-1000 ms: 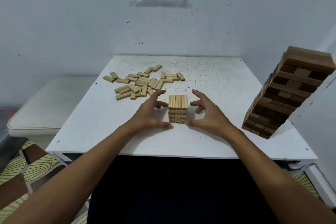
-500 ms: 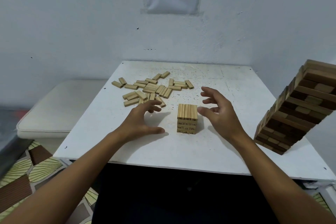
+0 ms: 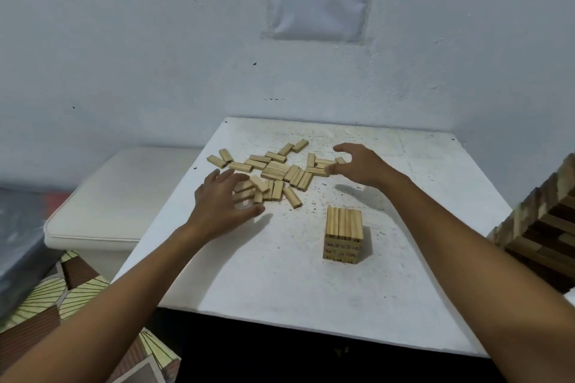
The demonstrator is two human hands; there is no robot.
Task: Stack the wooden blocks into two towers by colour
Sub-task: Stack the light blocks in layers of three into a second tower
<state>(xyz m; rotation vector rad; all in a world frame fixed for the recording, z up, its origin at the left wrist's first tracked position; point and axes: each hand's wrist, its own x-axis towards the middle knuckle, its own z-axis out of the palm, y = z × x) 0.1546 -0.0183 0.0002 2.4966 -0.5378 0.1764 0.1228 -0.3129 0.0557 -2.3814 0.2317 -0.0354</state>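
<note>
- Both hands are withdrawn from the light tower (image 3: 343,235) since the earlier frame and are now held over the loose light blocks (image 3: 273,172).
- Left hand (image 3: 222,204): fingers spread, nothing held, at the pile's near-left edge.
- Right hand (image 3: 361,163): fingers loosely curled, empty, at the pile's right end.
- Light tower is left standing alone, mid-worktop (image 3: 280,274).
- Dark tower (image 3: 541,227) is seen at the right edge, partly cropped.
</note>
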